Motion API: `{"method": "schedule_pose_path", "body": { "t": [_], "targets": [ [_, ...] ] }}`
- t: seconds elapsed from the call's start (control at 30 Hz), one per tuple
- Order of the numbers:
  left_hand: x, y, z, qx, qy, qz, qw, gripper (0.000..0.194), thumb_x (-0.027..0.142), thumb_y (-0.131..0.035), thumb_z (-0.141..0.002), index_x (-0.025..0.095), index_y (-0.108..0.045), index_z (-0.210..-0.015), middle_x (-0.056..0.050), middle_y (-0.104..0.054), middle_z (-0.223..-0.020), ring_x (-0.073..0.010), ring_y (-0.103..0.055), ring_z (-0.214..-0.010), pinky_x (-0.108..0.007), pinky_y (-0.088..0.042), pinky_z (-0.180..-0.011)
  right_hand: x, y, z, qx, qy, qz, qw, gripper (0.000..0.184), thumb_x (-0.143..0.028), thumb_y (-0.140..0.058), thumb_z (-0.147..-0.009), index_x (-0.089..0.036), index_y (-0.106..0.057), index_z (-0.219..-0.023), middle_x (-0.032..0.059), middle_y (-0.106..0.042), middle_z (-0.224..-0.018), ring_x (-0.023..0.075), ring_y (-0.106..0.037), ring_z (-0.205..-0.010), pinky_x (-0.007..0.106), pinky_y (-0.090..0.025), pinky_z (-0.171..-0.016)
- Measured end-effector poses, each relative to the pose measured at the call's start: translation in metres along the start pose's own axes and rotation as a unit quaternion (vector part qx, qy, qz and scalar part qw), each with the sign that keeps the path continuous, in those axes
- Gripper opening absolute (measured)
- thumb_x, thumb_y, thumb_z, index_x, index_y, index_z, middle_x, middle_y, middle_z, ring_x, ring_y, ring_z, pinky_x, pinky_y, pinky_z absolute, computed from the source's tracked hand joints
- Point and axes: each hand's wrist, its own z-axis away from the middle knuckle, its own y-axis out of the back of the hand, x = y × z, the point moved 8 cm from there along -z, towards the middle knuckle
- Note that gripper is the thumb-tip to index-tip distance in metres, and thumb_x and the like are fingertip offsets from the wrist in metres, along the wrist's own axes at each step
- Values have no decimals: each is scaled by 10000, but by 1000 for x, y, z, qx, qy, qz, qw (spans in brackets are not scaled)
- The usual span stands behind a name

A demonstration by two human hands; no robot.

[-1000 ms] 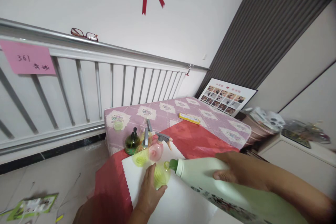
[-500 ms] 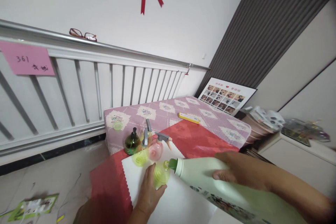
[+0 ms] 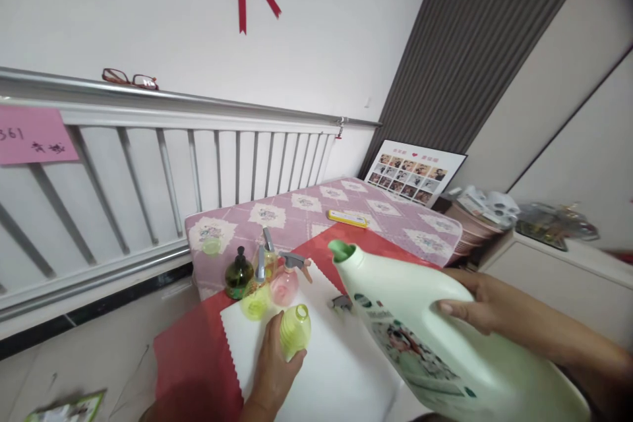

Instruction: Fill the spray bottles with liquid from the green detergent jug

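My left hand is wrapped around a small yellow-green spray bottle body whose top is open. It is over the white scalloped mat. By its handle, my right hand grips a large pale green detergent jug, its green spout raised and apart from the small bottle. Behind my left hand stand a pink spray bottle, a yellow-green spray bottle, another yellowish spray bottle and a dark green pump bottle. A grey spray head lies on the mat near the jug.
A red cloth lies under the mat on a table with a purple patterned cover. A yellow case and a small green cap rest there. Behind runs a white radiator; a photo board leans at the back.
My right hand has tipped the detergent jug back, lifting its spout up and away from the small bottle's mouth. The grey spray head on the mat has come into view.
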Motion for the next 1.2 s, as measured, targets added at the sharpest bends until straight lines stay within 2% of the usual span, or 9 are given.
{"method": "schedule_pose_path", "body": {
  "t": [0.07,0.1,0.2,0.27,0.47,0.67,0.83,0.97,1.2],
  "targets": [
    [2,1,1,9,-5,2,1000,748,281,-574,-715,89,-337,-1398,-196,-480,-1465,-287,-428,-1404,-427,-340,-1199,22,-14,2,-116,-51,-32,991,352,-528,-774,-636,-239,-716,-829,36,-740,-734,206,-664,-623,255,-461,-498],
    [3,2,2,14,-7,3,1000,739,283,-571,-720,91,-338,-1395,-200,-480,-1462,-294,-428,-1402,-438,-341,-1197,30,-17,2,-128,-53,-41,989,360,-548,-748,-668,-236,-701,-841,19,-710,-702,187,-631,-612,249,-439,-506],
    [2,2,3,24,-8,6,1000,741,281,-575,-712,89,-337,-1386,-214,-473,-1460,-321,-425,-1400,-470,-352,-1186,47,-17,-1,-48,-15,-28,998,416,-593,-723,-675,-209,-672,-826,-51,-550,-547,133,-483,-534,239,-351,-510],
    [-1,1,3,24,-7,2,1000,744,284,-572,-711,96,-329,-1388,-213,-466,-1467,-325,-421,-1404,-472,-353,-1185,60,-30,0,-14,-12,-32,999,430,-607,-689,-691,-195,-646,-808,-71,-492,-518,127,-442,-530,248,-331,-527],
    [-9,-1,0,27,4,-25,999,773,303,-584,-677,89,-331,-1376,-231,-489,-1456,-344,-469,-1371,-466,-382,-1168,98,-86,10,65,-66,-160,983,362,-555,-647,-719,-211,-594,-821,-81,-494,-528,133,-452,-522,268,-368,-530],
    [-13,-3,2,59,1,-45,997,747,316,-527,-708,110,-286,-1385,-226,-489,-1459,-324,-494,-1351,-437,-397,-1151,114,-128,20,141,-75,-213,964,393,-522,-639,-683,-202,-626,-911,-69,-544,-525,170,-517,-510,291,-418,-509],
    [-24,-6,-2,83,-18,-38,996,725,368,-539,-697,133,-326,-1349,-201,-538,-1392,-327,-526,-1316,-433,-444,-1118,125,-154,23,176,-48,-203,962,424,-499,-623,-684,-179,-651,-961,52,-731,-767,265,-677,-712,357,-544,-642],
    [-35,-8,-6,89,-21,-36,995,756,416,-546,-679,131,-336,-1346,-202,-561,-1353,-348,-543,-1295,-448,-478,-1097,131,-172,27,194,-24,-210,958,373,-473,-629,-698,-190,-660,-938,104,-782,-911,308,-724,-877,372,-577,-779],
    [-37,-9,-7,75,-17,-20,997,929,470,-542,-644,61,-223,-1415,-256,-495,-1407,-371,-539,-1294,-444,-523,-1039,130,-200,39,151,-2,-211,966,224,-393,-647,-722,-223,-629,-867,51,-766,-779,264,-713,-722,330,-566,-668]
  ]
}}
